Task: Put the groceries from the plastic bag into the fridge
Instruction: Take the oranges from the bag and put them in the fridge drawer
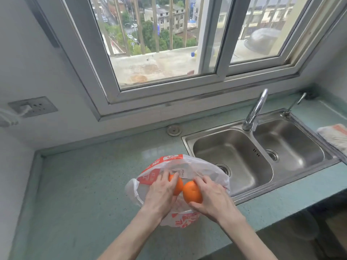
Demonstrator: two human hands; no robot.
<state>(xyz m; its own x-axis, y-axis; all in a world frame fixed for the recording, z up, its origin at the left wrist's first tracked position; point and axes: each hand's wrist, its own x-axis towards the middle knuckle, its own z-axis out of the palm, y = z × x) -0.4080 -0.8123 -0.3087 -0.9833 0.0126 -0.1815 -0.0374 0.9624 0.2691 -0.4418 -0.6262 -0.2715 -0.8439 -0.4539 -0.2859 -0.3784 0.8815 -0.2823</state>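
A white and red plastic bag [204, 168] lies open on the green countertop [84, 184], just left of the sink. My left hand [161, 194] grips one orange [179, 185] at the bag's mouth, mostly covering it. My right hand [212, 197] holds a second orange [191, 192], which shows fully between my two hands. The two oranges touch each other. The rest of the bag's inside is hidden by my hands. No fridge is in view.
A double steel sink [244, 158] with a tall tap [255, 109] lies right of the bag. A folded cloth [336, 136] sits at the far right. A window [169, 44] spans the wall behind. A wall socket [33, 106] is at the left.
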